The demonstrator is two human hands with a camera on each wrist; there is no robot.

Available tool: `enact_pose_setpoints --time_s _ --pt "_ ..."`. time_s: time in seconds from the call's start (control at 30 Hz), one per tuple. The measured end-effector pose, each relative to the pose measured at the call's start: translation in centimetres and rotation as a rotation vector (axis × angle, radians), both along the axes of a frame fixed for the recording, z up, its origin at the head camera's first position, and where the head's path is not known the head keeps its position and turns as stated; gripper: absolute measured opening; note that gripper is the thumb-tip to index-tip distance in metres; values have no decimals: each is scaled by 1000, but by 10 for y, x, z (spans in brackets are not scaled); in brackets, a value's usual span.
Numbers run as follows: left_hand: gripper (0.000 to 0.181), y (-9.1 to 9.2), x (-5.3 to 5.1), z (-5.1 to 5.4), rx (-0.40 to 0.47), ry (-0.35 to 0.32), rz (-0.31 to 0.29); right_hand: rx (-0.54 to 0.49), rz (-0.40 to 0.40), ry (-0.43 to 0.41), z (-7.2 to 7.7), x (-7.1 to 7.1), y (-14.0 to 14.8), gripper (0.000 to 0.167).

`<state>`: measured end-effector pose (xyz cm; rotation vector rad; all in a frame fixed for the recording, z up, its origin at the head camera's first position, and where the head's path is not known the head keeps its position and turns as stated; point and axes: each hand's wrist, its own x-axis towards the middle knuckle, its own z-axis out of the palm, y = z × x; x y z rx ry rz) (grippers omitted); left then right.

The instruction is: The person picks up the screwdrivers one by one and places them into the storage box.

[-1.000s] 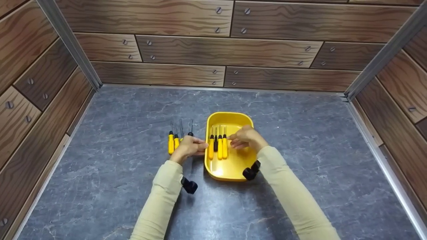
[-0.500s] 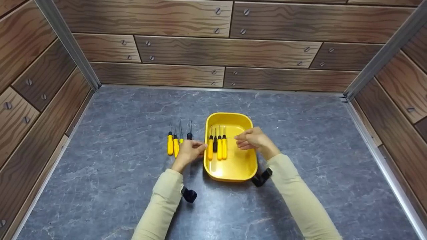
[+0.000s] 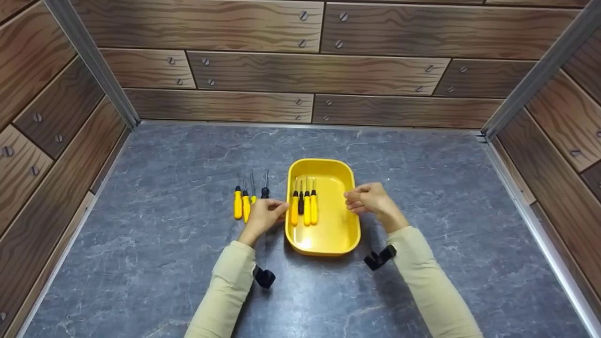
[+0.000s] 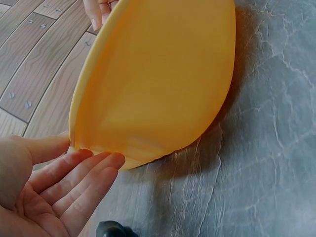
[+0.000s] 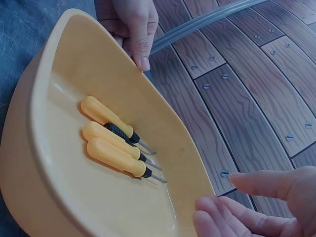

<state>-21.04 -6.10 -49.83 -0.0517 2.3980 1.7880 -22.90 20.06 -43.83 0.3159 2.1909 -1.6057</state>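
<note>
A yellow tray holds several screwdrivers, lined up along its left side. Three have yellow handles, and one has a black handle. My left hand pinches the tray's left wall, thumb at the rim and fingers against the outside, as the left wrist view shows. Over the right rim hovers my right hand, holding nothing, with thumb and bent fingers apart in the right wrist view. Left of the tray lie more screwdrivers, some with yellow handles and one with a black handle, partly hidden behind my left hand.
Everything rests on a dark grey marbled tabletop. Wood-patterned panels wall in the back and both sides, joined by metal corner posts. A black wrist mount hangs off each sleeve.
My right hand has moved right, from beside the screwdrivers inside the tray to its right rim. The left hand keeps its place on the left wall.
</note>
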Motion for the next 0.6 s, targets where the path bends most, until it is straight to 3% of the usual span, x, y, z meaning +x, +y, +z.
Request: enact_pose_setpoints --time_s 0.43,0.6 --pt "22 -8 6 0 25 -13 1 -44 -65 29 -10 7 16 25" --pt "22 -11 7 1 18 0 28 -4 -75 31 -17 9 20 25"
